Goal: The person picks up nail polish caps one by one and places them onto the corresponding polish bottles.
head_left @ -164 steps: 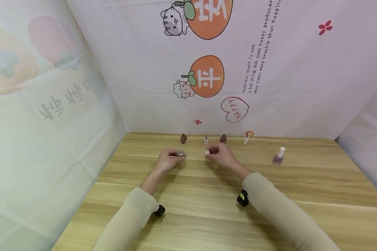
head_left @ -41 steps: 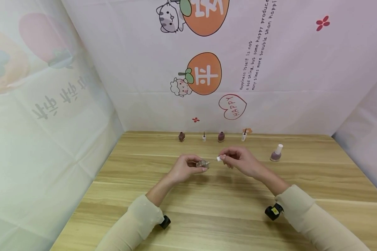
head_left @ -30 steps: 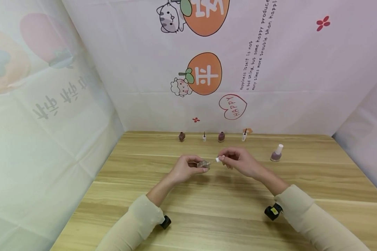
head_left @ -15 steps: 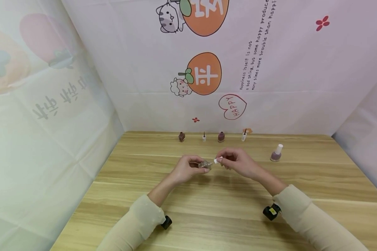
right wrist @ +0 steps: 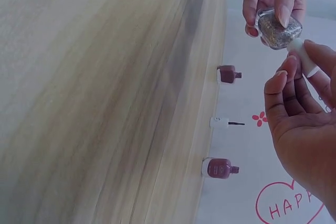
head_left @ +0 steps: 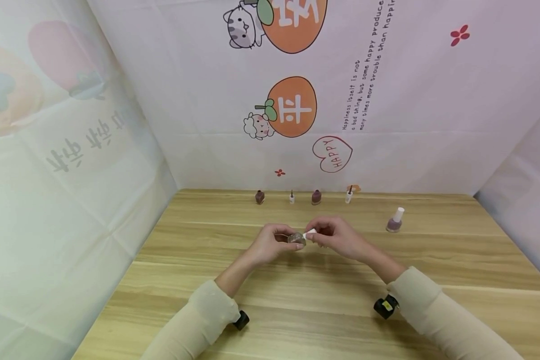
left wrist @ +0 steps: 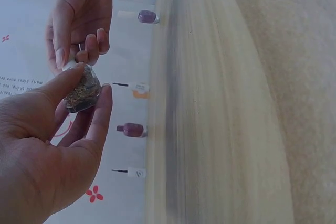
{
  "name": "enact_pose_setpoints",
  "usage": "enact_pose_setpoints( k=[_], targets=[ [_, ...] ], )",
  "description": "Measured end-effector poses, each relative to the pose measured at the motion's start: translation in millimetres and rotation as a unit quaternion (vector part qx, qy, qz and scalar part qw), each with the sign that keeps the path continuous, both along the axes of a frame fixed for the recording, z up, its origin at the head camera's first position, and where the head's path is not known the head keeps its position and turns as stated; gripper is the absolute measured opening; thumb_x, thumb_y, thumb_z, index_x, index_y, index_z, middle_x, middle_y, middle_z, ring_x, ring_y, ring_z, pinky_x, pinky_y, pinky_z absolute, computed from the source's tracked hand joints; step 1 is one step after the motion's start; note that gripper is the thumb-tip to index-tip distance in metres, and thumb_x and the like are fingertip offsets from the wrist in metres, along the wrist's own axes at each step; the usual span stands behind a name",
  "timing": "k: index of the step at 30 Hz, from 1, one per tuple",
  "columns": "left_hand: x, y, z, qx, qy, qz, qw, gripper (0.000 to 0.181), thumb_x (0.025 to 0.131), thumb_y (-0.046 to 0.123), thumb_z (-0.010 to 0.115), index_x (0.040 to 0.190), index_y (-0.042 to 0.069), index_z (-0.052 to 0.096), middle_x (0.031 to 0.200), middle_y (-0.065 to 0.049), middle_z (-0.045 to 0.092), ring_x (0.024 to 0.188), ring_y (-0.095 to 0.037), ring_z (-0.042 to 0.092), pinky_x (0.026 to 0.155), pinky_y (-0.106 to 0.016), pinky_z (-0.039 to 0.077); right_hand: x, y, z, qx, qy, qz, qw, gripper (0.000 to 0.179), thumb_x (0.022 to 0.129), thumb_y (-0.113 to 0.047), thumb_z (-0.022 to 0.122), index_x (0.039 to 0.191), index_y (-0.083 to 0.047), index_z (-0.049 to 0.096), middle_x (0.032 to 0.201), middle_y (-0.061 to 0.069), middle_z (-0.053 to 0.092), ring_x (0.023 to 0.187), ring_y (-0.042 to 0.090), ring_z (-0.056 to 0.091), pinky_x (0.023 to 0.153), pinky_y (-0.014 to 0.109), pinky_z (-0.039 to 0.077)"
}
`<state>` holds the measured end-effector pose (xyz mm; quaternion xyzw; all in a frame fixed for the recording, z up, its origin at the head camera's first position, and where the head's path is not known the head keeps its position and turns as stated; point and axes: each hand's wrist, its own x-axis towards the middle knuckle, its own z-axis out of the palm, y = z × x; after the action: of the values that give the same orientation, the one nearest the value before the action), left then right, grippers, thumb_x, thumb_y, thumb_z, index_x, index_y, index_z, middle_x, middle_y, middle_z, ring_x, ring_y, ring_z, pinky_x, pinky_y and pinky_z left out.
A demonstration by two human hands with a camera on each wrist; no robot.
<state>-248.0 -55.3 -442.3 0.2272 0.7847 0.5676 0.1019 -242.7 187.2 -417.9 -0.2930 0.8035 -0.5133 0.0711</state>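
My left hand (head_left: 268,245) grips a clear nail polish bottle (right wrist: 277,29) filled with glittery flakes, thumb on one side and fingers on the other. My right hand (head_left: 340,238) pinches its white cap (right wrist: 303,59) between thumb and fingers. In the right wrist view the cap sits right at the bottle's neck, and its brush is hidden. Both hands are above the middle of the table, the bottle tilted with its neck toward the right hand.
Along the table's back edge stand two uncapped dark polish bottles (head_left: 260,197) (head_left: 316,197) and two white caps (head_left: 292,198) (head_left: 348,195) with brushes pointing up. A capped purple nail polish bottle (head_left: 394,220) stands to the right. A printed cloth (head_left: 216,165) hangs behind the wooden table (head_left: 297,310).
Earlier the bottle and cap were held well apart. The right hand has since brought the cap leftward, its brush going into the bottle, until the cap meets the neck.
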Motion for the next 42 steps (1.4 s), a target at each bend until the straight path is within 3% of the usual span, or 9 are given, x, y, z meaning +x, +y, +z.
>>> enact_pose_setpoints(
  k=[9, 16, 25, 29, 36, 39, 42],
  targets=[
    [0.2, -0.2, 0.1, 0.005, -0.007, 0.005, 1.0000, 0.022, 0.088, 0.014, 0.083, 0.108, 0.008, 0.077, 0.102, -0.004, 0.074, 0.089, -0.015, 0.069, 0.081, -0.028, 0.057, -1.4, 4, 3.6, 0.024, -0.005, -0.008, 0.9997, 0.024, 0.100, -0.020, 0.070, 0.119, -0.005, 0.069, 0.094, 0.018, 0.069, 0.073, 0.023, 0.060, 0.062, 0.032, 0.054],
    [0.4, -1.4, -0.9, 0.014, -0.016, 0.003, 0.9998, 0.022, 0.088, 0.010, 0.082, 0.109, 0.006, 0.077, 0.103, -0.005, 0.074, 0.087, -0.015, 0.070, 0.079, -0.028, 0.058, -2.2, 8, 8.2, 0.033, -0.002, -0.006, 0.9994, 0.021, 0.100, -0.018, 0.069, 0.117, -0.005, 0.070, 0.096, 0.018, 0.070, 0.077, 0.037, 0.063, 0.063, 0.031, 0.054],
    [-1.0, -2.7, -1.2, 0.008, -0.005, -0.002, 1.0000, 0.021, 0.088, 0.014, 0.083, 0.107, 0.007, 0.078, 0.101, -0.004, 0.075, 0.087, -0.015, 0.071, 0.080, -0.028, 0.058, -3.8, 9, 11.2, 0.050, 0.010, -0.004, 0.9987, 0.013, 0.100, -0.017, 0.069, 0.108, -0.008, 0.075, 0.095, 0.013, 0.071, 0.078, 0.022, 0.063, 0.065, 0.026, 0.053],
    [0.4, -2.6, -0.8, 0.006, -0.005, -0.008, 0.9999, 0.020, 0.088, 0.014, 0.083, 0.107, 0.008, 0.078, 0.101, -0.004, 0.075, 0.088, -0.015, 0.071, 0.080, -0.029, 0.058, -3.2, 8, 13.6, 0.068, 0.021, -0.010, 0.9974, 0.011, 0.101, -0.016, 0.067, 0.099, -0.011, 0.076, 0.086, 0.009, 0.070, 0.070, 0.018, 0.058, 0.059, 0.024, 0.048],
    [2.1, -1.5, -0.6, 0.007, 0.000, -0.015, 0.9999, 0.021, 0.089, 0.015, 0.082, 0.108, 0.008, 0.078, 0.102, -0.003, 0.074, 0.088, -0.015, 0.071, 0.080, -0.028, 0.058, -3.7, 5, 13.7, 0.108, 0.060, -0.023, 0.9921, 0.035, 0.106, -0.022, 0.059, 0.073, -0.017, 0.069, 0.064, 0.000, 0.060, 0.052, 0.006, 0.039, 0.048, 0.023, 0.034],
    [1.4, -2.2, -1.2, 0.009, -0.001, -0.017, 0.9998, 0.021, 0.089, 0.015, 0.082, 0.108, 0.008, 0.077, 0.102, -0.003, 0.075, 0.089, -0.015, 0.071, 0.081, -0.028, 0.058, -4.7, 7, 12.9, 0.109, 0.055, -0.019, 0.9923, 0.034, 0.107, -0.027, 0.058, 0.077, -0.016, 0.070, 0.065, 0.002, 0.061, 0.052, 0.008, 0.042, 0.048, 0.023, 0.037],
    [1.5, -3.2, -0.1, 0.009, -0.007, -0.010, 0.9999, 0.021, 0.089, 0.015, 0.082, 0.109, 0.008, 0.077, 0.103, -0.004, 0.075, 0.089, -0.016, 0.071, 0.081, -0.029, 0.058, -4.8, 10, 14.4, 0.103, 0.044, -0.010, 0.9936, 0.023, 0.105, -0.026, 0.061, 0.094, -0.012, 0.074, 0.073, 0.005, 0.065, 0.057, 0.018, 0.053, 0.050, 0.024, 0.043]
  ],
)
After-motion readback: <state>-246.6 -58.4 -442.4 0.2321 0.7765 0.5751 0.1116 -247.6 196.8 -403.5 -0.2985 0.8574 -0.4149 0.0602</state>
